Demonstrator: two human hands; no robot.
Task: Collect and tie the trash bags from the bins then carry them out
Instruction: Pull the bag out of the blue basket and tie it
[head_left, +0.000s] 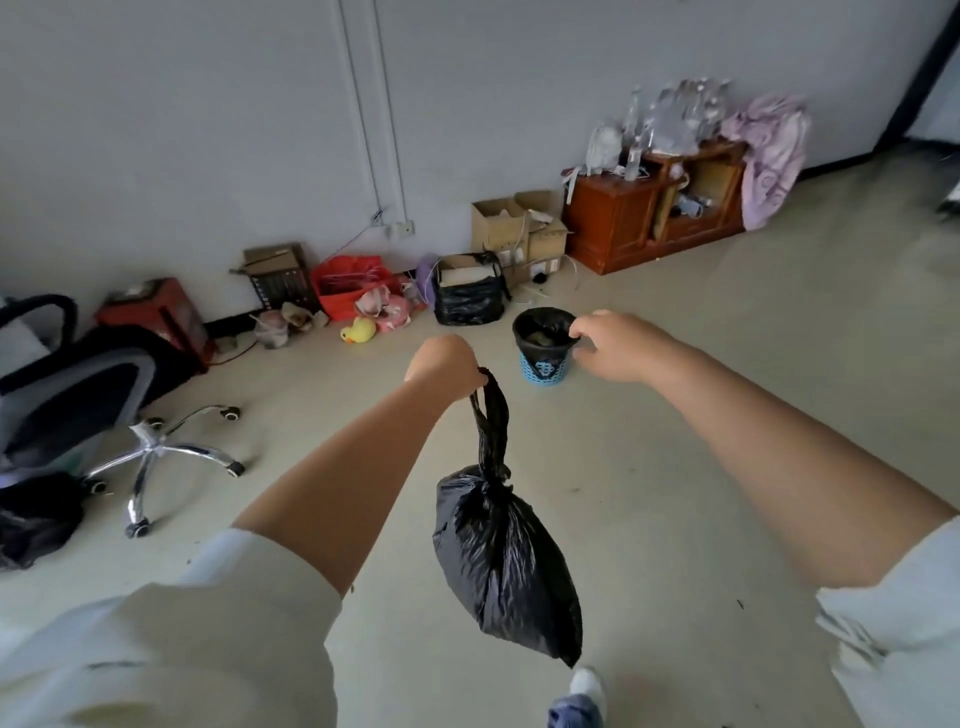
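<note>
**A:** Why was the left hand (445, 365) held out and up like that?

**B:** It gripped the twisted handles of the knotted black plastic trash bag (501, 561), fingers curled tight round them, so the full bag hung free above the pale floor (675, 467) and stayed off the person's leg. That bag was already tied; holding it by the neck kept the knot from loosening.

**A:** And the right hand (615, 345)?

**B:** It reached forward at the small blue perforated plastic bin (544, 364), which stood on the floor ahead, lined with a second black plastic liner (543, 332). Thumb and fingers were bent in a pinch at the liner's rim on the side nearer that hand. I judged it had hold of the edge, though the view there was distant and soft, so it might only have been touching it.

**A:** Why take the rim?

**B:** The liner was folded over the bin's lip, and that fold had to be peeled up before the bag could be gathered and tied. The bin looked light, so it could well lift with the liner.

**A:** Anything nearby to mind?

**B:** A grey office chair with a chrome star base (156, 452) stood well to the left, and another black bag holding a cardboard box (470, 299) sat near the wall beyond the bin.
</note>
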